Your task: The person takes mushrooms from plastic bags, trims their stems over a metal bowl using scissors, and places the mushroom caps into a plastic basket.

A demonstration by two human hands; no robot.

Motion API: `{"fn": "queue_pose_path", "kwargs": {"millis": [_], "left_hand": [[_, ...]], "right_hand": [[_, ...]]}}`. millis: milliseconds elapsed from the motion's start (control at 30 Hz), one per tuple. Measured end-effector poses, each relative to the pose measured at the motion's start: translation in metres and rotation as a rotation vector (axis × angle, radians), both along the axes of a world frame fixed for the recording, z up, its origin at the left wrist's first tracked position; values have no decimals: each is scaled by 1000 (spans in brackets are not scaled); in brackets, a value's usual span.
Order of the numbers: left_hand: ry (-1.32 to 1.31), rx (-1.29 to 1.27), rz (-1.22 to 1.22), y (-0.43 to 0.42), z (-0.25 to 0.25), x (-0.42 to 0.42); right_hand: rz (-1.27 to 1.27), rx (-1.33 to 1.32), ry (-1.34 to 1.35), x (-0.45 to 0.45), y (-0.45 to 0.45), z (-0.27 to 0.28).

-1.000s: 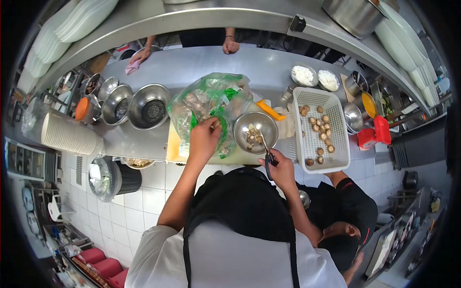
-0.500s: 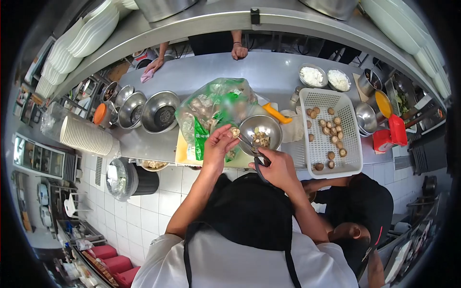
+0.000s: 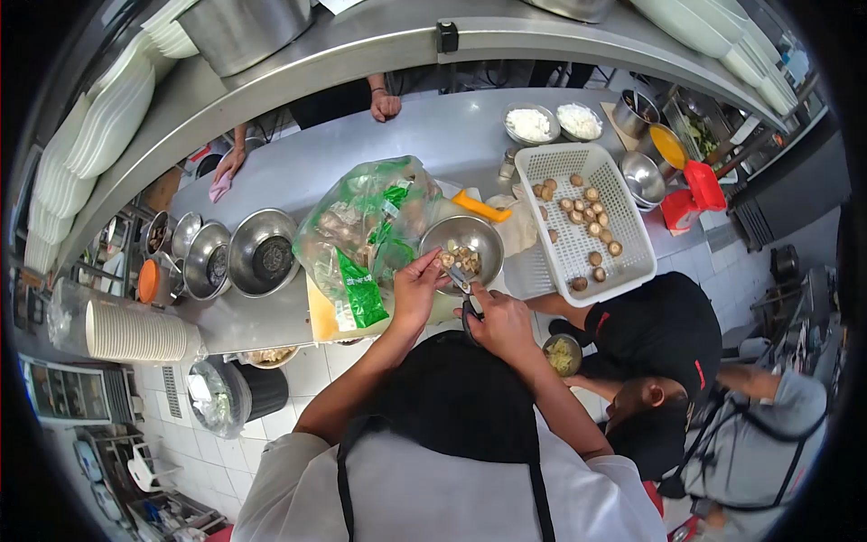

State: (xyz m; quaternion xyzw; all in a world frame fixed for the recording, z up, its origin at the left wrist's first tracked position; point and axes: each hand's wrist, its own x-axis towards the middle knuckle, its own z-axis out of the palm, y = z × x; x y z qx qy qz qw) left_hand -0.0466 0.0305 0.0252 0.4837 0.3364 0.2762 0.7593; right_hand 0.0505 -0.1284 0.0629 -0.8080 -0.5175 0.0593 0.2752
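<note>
Over the near edge of a steel bowl (image 3: 489,237), my left hand (image 3: 418,282) pinches a small mushroom (image 3: 446,259). Black-handled scissors (image 3: 468,307) are in my right hand (image 3: 502,322), their blades pointing up to the mushroom and the bowl. Cut mushroom pieces (image 3: 467,262) lie inside the bowl. Left of the bowl rests a green and clear plastic bag (image 3: 348,226) holding mushrooms, on a pale cutting board (image 3: 323,312). To the right, a white perforated basket (image 3: 623,237) holds several whole brown mushrooms (image 3: 592,210).
Behind the bowl lies an orange-handled tool (image 3: 481,206). Steel bowls (image 3: 264,252) stand left; two bowls of white food (image 3: 531,125) and a red scale (image 3: 692,203) stand right. A co-worker (image 3: 668,334) bends beside the basket. Another person's hand (image 3: 385,106) rests on the far edge.
My left hand has come from the bag to the bowl with a mushroom, and the scissors have moved up to it. The view has shifted; another person now shows at the lower right.
</note>
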Motion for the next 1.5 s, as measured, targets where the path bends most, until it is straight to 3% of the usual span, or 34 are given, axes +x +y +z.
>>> {"fn": "queue_pose_path", "kwargs": {"millis": [333,533,633,733,933,1033,1133,1200,1300,1400,1500], "left_hand": [[-46,2,-114,25,-35,10],[-69,-187,-249,47,-38,8],[-22,-196,-300,51,-33,7],[-64,-133,-245,47,-39,9],[94,30,-204,46,-19,10],[239,313,-347,42,-8,23],[88,724,-415,38,-12,75],[12,500,-485,33,-19,128],[30,506,-346,23,0,169],[38,635,-451,36,47,131],[-6,616,-359,60,77,56]], "right_hand": [[-187,2,208,-30,16,-23],[-225,208,1601,-30,20,-23],[-269,312,1852,-35,21,-22],[-268,292,1796,-36,21,-22],[-393,380,1757,-33,18,-30],[-452,275,1582,-31,15,-30],[-440,250,1550,-32,9,-24],[-426,259,1540,-34,8,-20],[-439,194,1467,-29,4,-20],[-430,202,1338,-19,-6,-31],[-437,217,1249,-14,-11,-47]]}}
